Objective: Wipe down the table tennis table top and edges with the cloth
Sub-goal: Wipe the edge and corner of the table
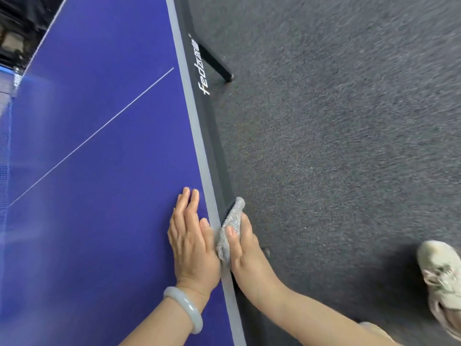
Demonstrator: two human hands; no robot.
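The blue table tennis table top [104, 136] fills the left of the view, with a grey border line and a black side edge [214, 136] running down its right side. My left hand [192, 236] lies flat on the blue top beside the border, fingers straight, a pale bangle on the wrist. My right hand [240, 248] grips a grey cloth [232, 221] and presses it against the black side edge, thumb over the top rim.
Dark grey carpet [336, 146] covers the floor to the right. A black table leg [219, 68] stands on it further along. My light shoe [441, 278] is at the lower right. The net [5, 151] shows at the far left.
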